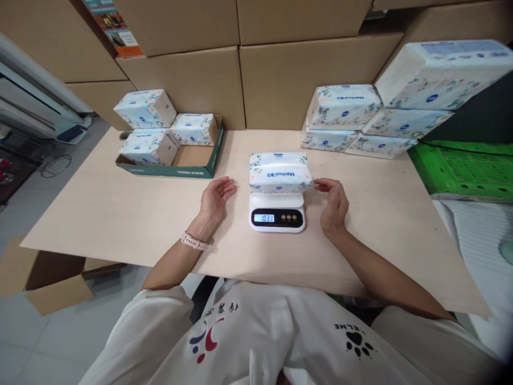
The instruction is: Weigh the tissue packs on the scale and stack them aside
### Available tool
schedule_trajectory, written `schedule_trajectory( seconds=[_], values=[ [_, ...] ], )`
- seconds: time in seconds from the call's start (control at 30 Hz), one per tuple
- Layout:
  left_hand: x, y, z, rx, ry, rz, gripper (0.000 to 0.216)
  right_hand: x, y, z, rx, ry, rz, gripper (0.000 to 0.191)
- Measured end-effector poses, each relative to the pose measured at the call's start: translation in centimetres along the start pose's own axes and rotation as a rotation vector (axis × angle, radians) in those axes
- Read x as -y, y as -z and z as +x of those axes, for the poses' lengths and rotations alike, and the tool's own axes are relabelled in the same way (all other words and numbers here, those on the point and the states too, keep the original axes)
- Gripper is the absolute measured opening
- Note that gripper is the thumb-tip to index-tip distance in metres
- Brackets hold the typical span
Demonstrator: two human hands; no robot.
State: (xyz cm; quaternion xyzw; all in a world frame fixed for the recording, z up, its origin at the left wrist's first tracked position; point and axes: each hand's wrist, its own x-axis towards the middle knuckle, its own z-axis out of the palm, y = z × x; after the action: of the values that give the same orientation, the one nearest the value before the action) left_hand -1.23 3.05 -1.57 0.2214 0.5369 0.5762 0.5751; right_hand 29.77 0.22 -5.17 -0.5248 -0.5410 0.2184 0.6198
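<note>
Palm half turned up, my left hand (214,202) stands open near a white, flower-printed Manhua packet (278,172); my right hand (335,206), loosely curled and gripping nothing, has its fingertips at the packet's right corner, contact unclear. The packet lies on a white plastic scale (278,227) with a lit display (264,218). Beyond, a green-sided cardboard tray (170,171) holds similar packets (146,149), and a further stack (404,124) stands on the pale wooden table (160,214).

Even, fairly bright light, mostly sharp view.
Shadows on the tabletop (380,214) are soft; distortion stretches its side edges, and darkness lies beyond its near right corner.
</note>
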Motion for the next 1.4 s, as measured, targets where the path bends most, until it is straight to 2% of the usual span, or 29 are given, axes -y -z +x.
schedule_trajectory(
  seconds=[0.37,0.9,1.4],
  values=[
    [0.1,-0.4,-1.0,0.133,-0.04,0.069,0.026,-0.2,0.0,0.0,-0.001,0.025,0.019,0.055],
    [0.0,-0.5,-1.1,0.127,-0.027,0.059,0.023,-0.6,0.0,0.0,-0.001,0.04,0.034,0.054],
    [0.0,-0.7,-1.5,0.186,-0.088,0.11,0.022,-0.6,0.0,0.1,0.002,0.08,0.023,0.05]
  ],
)
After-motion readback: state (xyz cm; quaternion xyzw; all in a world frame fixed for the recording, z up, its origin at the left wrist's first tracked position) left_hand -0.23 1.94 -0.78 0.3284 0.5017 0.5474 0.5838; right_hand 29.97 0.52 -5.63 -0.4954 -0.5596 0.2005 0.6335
